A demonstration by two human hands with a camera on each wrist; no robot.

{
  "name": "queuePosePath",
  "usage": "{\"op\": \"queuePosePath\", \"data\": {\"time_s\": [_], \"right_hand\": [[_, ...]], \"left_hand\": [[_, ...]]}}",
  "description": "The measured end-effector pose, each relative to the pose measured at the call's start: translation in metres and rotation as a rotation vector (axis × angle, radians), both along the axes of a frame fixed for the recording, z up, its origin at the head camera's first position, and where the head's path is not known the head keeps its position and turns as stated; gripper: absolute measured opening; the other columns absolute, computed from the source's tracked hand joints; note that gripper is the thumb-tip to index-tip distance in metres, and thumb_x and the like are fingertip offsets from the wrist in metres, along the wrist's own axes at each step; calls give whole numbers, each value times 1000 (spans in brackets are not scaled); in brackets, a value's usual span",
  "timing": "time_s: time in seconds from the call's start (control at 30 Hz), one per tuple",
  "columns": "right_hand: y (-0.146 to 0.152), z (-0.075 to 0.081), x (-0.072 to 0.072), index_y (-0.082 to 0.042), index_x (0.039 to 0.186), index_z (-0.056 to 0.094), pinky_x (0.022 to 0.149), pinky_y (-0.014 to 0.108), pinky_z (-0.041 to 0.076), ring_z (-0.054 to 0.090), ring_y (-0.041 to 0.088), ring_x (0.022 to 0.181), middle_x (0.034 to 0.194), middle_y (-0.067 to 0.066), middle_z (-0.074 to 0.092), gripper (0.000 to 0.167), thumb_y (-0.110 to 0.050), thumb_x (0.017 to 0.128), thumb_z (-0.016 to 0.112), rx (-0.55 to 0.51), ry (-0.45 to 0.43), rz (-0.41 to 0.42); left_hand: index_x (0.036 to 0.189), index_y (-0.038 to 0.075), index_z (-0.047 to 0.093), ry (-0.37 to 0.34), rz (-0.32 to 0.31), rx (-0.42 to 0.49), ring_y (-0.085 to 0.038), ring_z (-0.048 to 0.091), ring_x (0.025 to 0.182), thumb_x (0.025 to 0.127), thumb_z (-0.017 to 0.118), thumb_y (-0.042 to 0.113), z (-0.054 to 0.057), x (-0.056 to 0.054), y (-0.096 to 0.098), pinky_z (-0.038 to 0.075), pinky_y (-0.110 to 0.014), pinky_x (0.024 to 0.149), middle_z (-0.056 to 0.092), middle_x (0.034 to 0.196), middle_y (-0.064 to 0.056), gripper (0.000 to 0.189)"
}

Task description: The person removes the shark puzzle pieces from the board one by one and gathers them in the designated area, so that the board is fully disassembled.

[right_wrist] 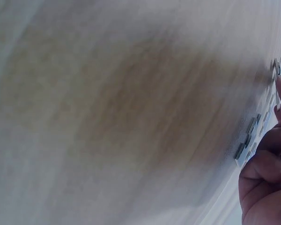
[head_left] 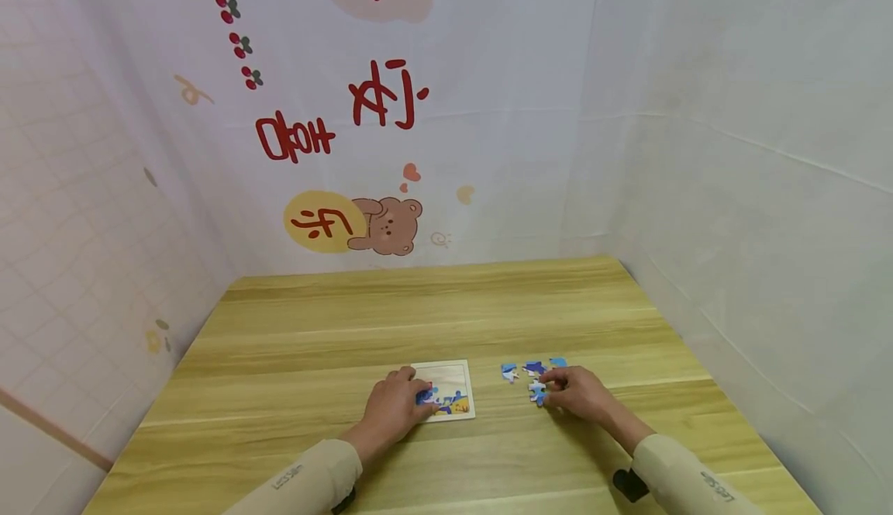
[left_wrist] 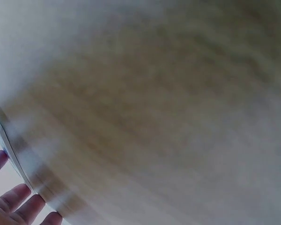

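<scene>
A shallow jigsaw tray (head_left: 470, 391) with a pale rim lies on the table, partly filled with blue and yellow pieces (head_left: 453, 402) along its near side. My left hand (head_left: 394, 405) rests over the tray's left edge, thumb and forefinger on the pieces there. In the left wrist view, the fingers (left_wrist: 18, 199) lie loosely bent along the tray's edge. To the right of the tray, my right hand (head_left: 575, 392) pinches at a blue-and-white jigsaw piece (head_left: 536, 386) with thumb and forefinger. Its other fingers (right_wrist: 267, 164) are curled in; the fingertips partly hide the piece.
More loose jigsaw pieces lie by the right hand: a blue-and-white one (head_left: 509, 372), a dark blue one (head_left: 534, 368) and a light blue one (head_left: 558, 361). The wood-grain table (head_left: 335, 329) meets white cloth walls (head_left: 516, 189) at the back and sides.
</scene>
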State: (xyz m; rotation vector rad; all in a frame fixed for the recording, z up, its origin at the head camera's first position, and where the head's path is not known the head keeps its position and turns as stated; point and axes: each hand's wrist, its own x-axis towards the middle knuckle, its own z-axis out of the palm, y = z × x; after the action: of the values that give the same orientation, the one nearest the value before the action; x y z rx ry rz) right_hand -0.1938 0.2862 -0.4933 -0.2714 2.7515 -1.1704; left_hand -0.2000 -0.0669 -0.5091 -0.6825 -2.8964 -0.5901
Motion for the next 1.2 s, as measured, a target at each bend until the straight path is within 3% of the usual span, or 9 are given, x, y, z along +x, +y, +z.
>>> {"op": "queuePosePath", "data": {"time_s": [0.2, 0.43, 0.73, 1.03, 1.2], "right_hand": [[-4, -2, 1, 0, 107, 73, 62, 29, 38, 46, 14, 68, 75, -2, 53, 30, -8, 78, 78, 98, 39, 19], [-4, -5, 2, 1, 109, 73, 63, 30, 39, 47, 15, 69, 75, -2, 54, 31, -6, 79, 75, 121, 51, 34], [-13, 3, 4, 1, 120, 67, 61, 30, 40, 48, 15, 67, 77, 0, 56, 41, -6, 80, 75, 65, 15, -17], [-42, 8, -6, 1, 118, 69, 62, 28, 43, 51, 11, 68, 81, -2, 62, 35, -8, 84, 71, 22, 93, 82], [-72, 8, -10, 0, 116, 70, 64, 28, 44, 54, 11, 73, 83, -2, 63, 32, -8, 85, 72, -12, 72, 65]], "left_hand": [[111, 11, 76, 5, 6, -7, -36, 59, 108, 84, 78, 39, 0, 0, -1, 49, -55, 84, 61, 121, -17, 38], [109, 11, 75, -2, 11, -9, -37, 59, 108, 84, 78, 40, -1, 1, -4, 48, -56, 85, 61, 120, -17, 39], [111, 9, 73, -18, 11, -5, -36, 59, 109, 85, 77, 42, -3, 0, -7, 48, -55, 86, 60, 123, -18, 42], [113, 5, 72, -42, -10, 35, -37, 58, 114, 86, 78, 36, 1, 1, -19, 48, -55, 90, 59, 126, -19, 42], [112, 6, 73, -28, -18, 37, -34, 60, 110, 86, 78, 36, 1, 3, -25, 49, -52, 88, 61, 122, -17, 40]]}}
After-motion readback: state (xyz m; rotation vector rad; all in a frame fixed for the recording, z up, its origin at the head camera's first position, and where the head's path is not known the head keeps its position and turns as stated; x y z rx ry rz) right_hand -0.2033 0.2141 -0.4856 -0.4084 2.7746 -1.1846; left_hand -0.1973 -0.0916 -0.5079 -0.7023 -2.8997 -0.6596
